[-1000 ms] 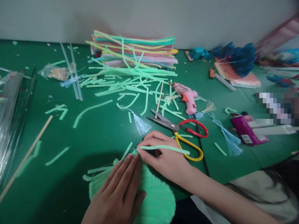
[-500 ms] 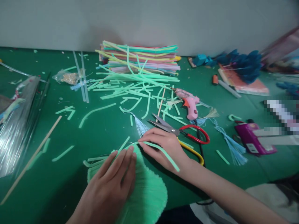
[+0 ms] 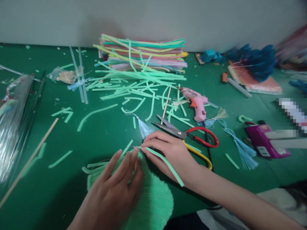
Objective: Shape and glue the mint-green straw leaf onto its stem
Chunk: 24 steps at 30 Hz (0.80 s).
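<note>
A green fuzzy panel [image 3: 157,198] of closely set pipe cleaners, with a rounded right edge, lies at the bottom centre. My left hand [image 3: 116,188] grips it from above, fingers over its upper part and thumb out of sight. At the panel's top edge, my right hand [image 3: 171,153] pinches a green pipe cleaner [image 3: 169,165], whose loose end curves down across the back of the hand. Several pipe-cleaner ends stick out at the panel's upper left, with thin threads or wire by them. Just beyond my right hand lie scissors [image 3: 179,133], blades apart, and a light blue tassel [image 3: 144,128].
Behind are loose green pipe cleaners [image 3: 124,91] and a multicoloured bundle [image 3: 146,52] by the wall. A pink glue gun [image 3: 198,105] lies right of them, a purple power box [image 3: 261,140] farther right. A wooden stick [image 3: 35,153] and clear-wrapped rods [image 3: 16,124] are at left.
The camera view has shifted slightly. My left fingers are a little more bent on the panel. The pipe cleaner's loose end hangs slightly lower; my right hand keeps its pinch.
</note>
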Tool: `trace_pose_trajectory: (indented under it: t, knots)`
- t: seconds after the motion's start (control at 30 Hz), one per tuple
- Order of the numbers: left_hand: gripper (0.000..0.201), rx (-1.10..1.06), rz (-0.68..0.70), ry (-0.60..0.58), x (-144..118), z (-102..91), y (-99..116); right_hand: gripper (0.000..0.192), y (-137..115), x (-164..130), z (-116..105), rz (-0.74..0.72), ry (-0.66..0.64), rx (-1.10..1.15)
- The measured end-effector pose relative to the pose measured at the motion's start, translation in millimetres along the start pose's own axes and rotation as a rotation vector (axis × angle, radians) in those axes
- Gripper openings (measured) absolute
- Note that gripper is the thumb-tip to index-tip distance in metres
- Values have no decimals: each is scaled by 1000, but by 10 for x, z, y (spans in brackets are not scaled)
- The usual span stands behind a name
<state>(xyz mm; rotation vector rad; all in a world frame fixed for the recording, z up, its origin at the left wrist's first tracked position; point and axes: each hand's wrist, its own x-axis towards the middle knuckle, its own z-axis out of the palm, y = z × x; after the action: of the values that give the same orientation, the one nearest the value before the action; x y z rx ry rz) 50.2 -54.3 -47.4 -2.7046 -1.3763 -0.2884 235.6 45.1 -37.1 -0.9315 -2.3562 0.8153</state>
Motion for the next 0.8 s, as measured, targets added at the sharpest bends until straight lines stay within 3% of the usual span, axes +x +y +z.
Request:
trace_pose_trajectory:
  t: [0.2,0.33,0.5,0.8]
  knots:
    - [37,-76,-50,31,-1,29,32,24,-200,-33,45,37,-95,-192]
    - [34,-93,-79,39,-10,39,43,26,-294,-29,108,115,-80,-211]
    - [32,-108,-91,90,-36,69,11,19,-225,67,45,189,-55,-107]
    - [30,-77,1,84,33,93,-88,16,-202,150,-55,154,-113,-114]
